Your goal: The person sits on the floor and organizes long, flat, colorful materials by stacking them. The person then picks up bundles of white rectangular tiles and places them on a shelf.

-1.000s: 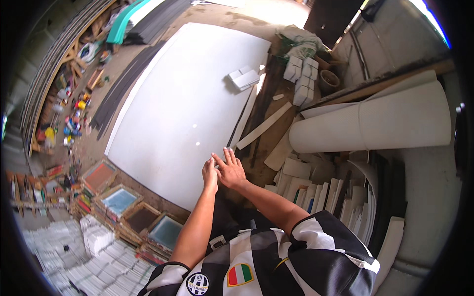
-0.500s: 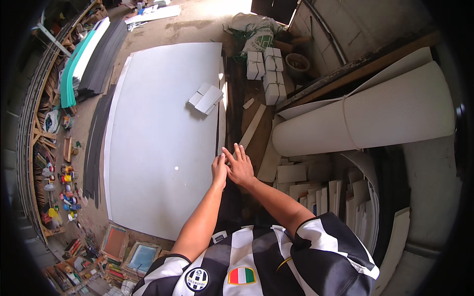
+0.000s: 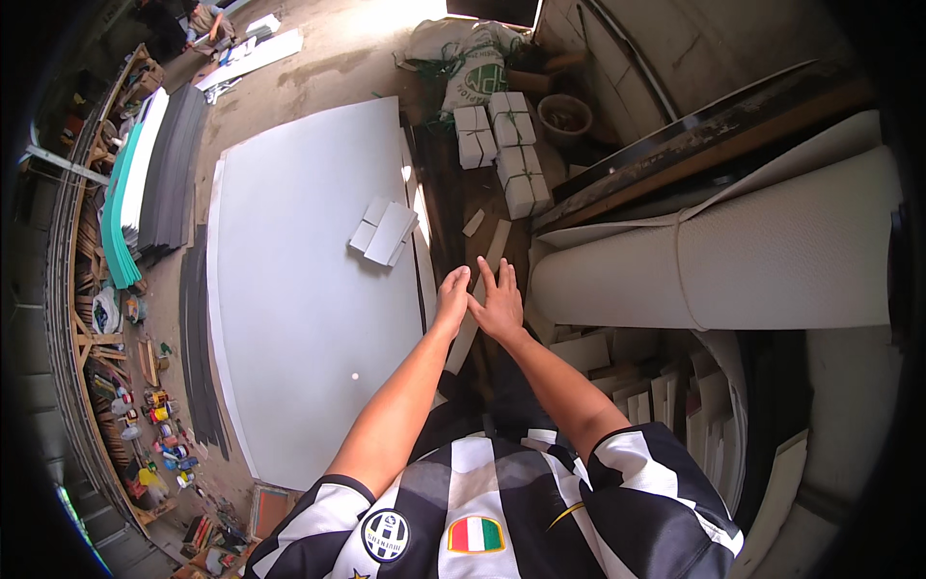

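Note:
My left hand and my right hand are in front of me, close together at the right edge of a large white sheet. The right hand's fingers are spread and stretched forward, with nothing in them. The left hand's fingers are extended and lie near one another, and I see nothing held. The thumbs come close to touching. A small stack of white cut blocks rests on the sheet just beyond my hands. Under and past the right hand lies a long narrow white strip.
Tied bundles of white blocks, a printed sack and a round pot stand far right. A large tied white roll lies on the right above upright offcuts. Dark and teal strips and paint containers line the left.
My hands have moved apart slightly and to the right; the left hand's fingers have straightened. The view has shifted, and a person now shows at the far upper left.

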A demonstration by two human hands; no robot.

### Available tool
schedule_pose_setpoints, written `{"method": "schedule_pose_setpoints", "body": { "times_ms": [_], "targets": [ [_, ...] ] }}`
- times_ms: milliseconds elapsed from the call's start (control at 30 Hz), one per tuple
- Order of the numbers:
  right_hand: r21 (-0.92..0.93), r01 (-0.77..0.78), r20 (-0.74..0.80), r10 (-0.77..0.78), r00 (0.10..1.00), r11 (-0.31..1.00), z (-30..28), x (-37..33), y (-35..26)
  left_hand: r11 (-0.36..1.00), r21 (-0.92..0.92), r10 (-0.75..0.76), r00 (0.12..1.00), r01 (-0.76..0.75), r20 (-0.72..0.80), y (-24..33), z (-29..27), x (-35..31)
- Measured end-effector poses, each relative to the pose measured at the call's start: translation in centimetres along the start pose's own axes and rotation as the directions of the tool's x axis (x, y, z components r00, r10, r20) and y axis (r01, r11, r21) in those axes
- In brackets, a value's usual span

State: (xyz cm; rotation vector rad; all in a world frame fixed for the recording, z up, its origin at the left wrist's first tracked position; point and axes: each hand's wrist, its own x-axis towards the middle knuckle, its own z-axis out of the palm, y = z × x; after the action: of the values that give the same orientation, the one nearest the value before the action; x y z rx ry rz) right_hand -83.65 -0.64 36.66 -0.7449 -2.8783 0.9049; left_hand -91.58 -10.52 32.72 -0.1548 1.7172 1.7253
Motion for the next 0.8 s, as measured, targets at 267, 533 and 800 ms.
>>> {"method": "schedule_pose_setpoints", "body": {
  "times_ms": [267, 533, 800],
  "targets": [
    [0.018, -0.187, 0.013, 0.187, 0.982, 0.982, 4.7, 18.7, 12.8, 0.983, 0.057, -0.179, 0.983, 0.176, 0.034, 1.2, 8.8, 19.2],
    [-0.108, -0.428, 0.069, 0.436, 0.897, 0.897, 12.9, 37.5, 28.7, 0.935, 0.191, -0.313, 0.949, 0.299, 0.049, -6.2, 16.2, 42.1],
    [0.001, -0.671, 0.112, 0.667, 0.737, 0.741, 20.8, 47.5, 40.8, 0.892, 0.170, -0.426, 0.905, 0.418, 0.014, -14.1, 19.5, 57.4]
  ]
}}
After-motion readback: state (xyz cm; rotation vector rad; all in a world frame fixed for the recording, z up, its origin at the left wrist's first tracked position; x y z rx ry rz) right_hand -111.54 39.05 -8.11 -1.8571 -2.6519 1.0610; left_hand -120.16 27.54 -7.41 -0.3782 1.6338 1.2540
